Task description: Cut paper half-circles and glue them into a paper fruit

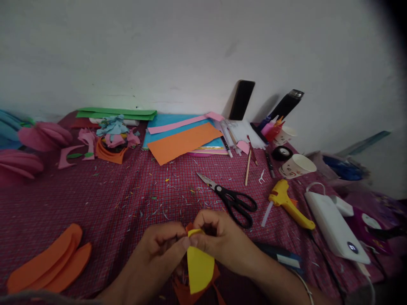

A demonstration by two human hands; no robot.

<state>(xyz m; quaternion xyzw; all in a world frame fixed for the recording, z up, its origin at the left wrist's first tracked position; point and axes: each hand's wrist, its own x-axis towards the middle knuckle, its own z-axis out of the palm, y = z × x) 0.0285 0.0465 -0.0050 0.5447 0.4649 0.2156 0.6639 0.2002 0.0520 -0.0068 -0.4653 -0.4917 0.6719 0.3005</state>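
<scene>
Held item: yellow paper piece (200, 267), upright at the near edge of the desk (127, 199), low centre of view. Left hand (162, 243): fingers closed on its upper left corner. Right hand (219, 239): fingers closed on the upper right, thumb curled over the top edge. Orange paper scrap (187, 294) shows behind and below it. Black-handled scissors (233, 199) lie just beyond the right hand, blades shut. Yellow glue gun (288, 202) lies to their right. Stack of orange cut shapes (51, 262) sits well to the left.

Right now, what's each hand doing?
Left hand: pinched shut on the yellow piece.
Right hand: pinched shut on the same yellow piece.
</scene>
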